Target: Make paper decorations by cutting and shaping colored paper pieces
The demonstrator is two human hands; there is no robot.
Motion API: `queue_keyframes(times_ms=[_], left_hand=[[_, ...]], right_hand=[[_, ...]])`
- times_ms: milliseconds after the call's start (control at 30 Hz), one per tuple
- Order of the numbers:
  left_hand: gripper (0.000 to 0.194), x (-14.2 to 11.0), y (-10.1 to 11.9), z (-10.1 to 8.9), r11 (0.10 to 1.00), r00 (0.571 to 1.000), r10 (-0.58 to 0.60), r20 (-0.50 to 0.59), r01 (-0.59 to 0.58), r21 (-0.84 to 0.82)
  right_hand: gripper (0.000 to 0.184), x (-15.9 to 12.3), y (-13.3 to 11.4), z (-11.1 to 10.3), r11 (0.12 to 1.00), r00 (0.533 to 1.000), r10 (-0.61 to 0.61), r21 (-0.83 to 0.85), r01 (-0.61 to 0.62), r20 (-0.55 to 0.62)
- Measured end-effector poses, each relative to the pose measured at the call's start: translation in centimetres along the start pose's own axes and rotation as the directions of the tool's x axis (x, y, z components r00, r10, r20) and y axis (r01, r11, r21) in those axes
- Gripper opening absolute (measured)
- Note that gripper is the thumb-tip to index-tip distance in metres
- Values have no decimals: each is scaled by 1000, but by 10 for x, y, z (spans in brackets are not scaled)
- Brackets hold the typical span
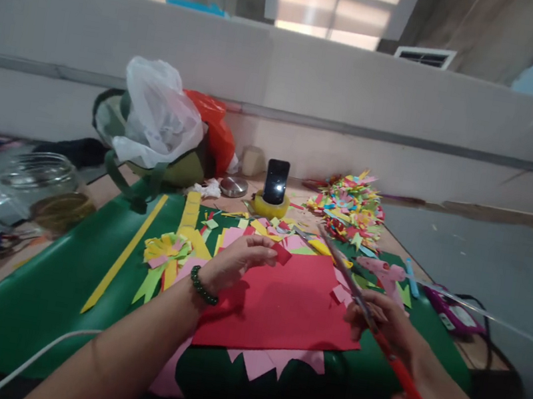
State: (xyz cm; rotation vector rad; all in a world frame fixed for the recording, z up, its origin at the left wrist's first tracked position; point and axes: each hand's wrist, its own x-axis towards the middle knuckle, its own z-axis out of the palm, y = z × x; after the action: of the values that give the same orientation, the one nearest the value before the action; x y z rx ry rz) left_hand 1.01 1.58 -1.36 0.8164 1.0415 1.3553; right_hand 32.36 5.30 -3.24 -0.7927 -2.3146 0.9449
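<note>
Between the fingertips of my left hand [241, 259] is a small red paper piece [281, 254], held above a large red sheet [274, 309]. A dark beaded bracelet circles that wrist. My right hand [391, 334] grips scissors [391, 355] with red handles, their blades pointing up and away over the sheet's right side. Pink paper with a jagged edge [261, 363] sticks out beneath the red sheet. To the left lies a paper flower [167, 251] of yellow, green and pink strips. A pink glue gun [381, 270] rests just beyond my right hand.
A green mat [55, 287] covers the table, with a yellow strip [126, 251] on it. Behind are bags [162, 122], a phone [276, 181] standing in a tape roll [270, 207], and a heap of paper flowers [354, 206]. A glass jar [35, 190] lies left; a purple device [454, 311] right.
</note>
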Motion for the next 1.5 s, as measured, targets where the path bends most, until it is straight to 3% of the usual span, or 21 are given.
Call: queue_keyframes(times_ms=[100,200,267,667,900,1267,1367,1500], left_hand=[[23,-2,2,2,1000,1000,-9,-3,9,-26],[24,-2,2,1,999,1000,-21,14,22,-45],[24,-3,2,1,999,999,-28,35,30,-43],[15,-6,-1,9,995,993,-7,116,-4,95],[12,-5,-3,10,995,994,-24,105,14,100],[9,-3,-5,8,990,994,-50,97,36,136],[12,-3,-5,7,989,994,-68,89,56,137],[16,-3,-4,6,988,992,-91,88,79,132]], right_hand=[[106,16,-23,2,992,988,119,-62,-114,94],[106,20,-28,5,960,952,260,-145,-238,160],[103,20,-28,7,948,936,292,-186,-257,197],[81,24,-28,12,975,958,176,-171,-139,227],[79,23,-23,14,964,953,204,-215,-156,224],[51,23,-27,21,978,967,180,-143,-155,182],[34,24,-23,24,978,964,182,-136,-157,193],[31,31,-16,22,953,976,196,-254,-167,95]])
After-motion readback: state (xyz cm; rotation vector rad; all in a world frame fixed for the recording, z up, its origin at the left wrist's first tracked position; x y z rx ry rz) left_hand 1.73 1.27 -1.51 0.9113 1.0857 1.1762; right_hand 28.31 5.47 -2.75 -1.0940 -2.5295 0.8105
